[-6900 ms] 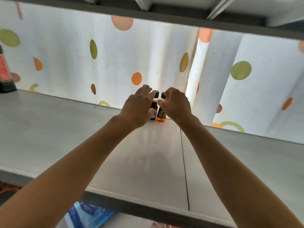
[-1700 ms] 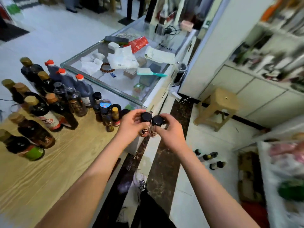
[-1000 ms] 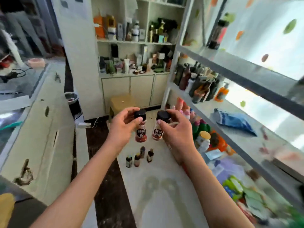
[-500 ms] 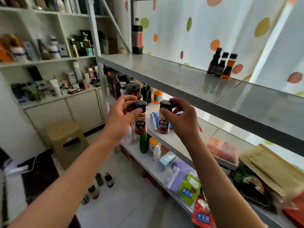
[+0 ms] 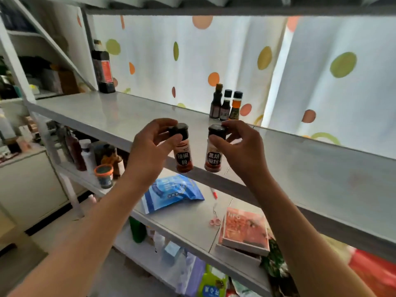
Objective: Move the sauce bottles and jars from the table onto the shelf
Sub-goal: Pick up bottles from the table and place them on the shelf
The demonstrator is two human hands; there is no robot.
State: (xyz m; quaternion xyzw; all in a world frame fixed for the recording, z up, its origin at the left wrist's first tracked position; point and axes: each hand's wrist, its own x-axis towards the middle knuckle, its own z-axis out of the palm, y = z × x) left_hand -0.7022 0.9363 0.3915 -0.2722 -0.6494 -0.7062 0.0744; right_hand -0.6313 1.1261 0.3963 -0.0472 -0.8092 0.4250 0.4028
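Note:
My left hand [image 5: 150,151] pinches the black cap of a small jar of red chilli powder [image 5: 183,157]. Beside it, my right hand [image 5: 242,153] pinches the cap of a black pepper jar [image 5: 213,158] in the same way. Both jars hang upright in the air, just in front of the front edge of the grey shelf [image 5: 132,116]. At the back of that shelf stand three small dark sauce bottles [image 5: 225,103] in a row, by the dotted curtain. A tall dark bottle [image 5: 103,67] stands at the shelf's far left end.
The lower shelf [image 5: 182,224] carries a blue bag [image 5: 171,192], an orange box [image 5: 244,230], a red pen and, at its left, several bottles and an orange-lidded jar [image 5: 104,175]. Packets crowd the bottom level. White cabinets stand at the left.
I turned from the table to the shelf carrying both jars. In the last half second the jars have risen and come closer to the upper shelf's front edge.

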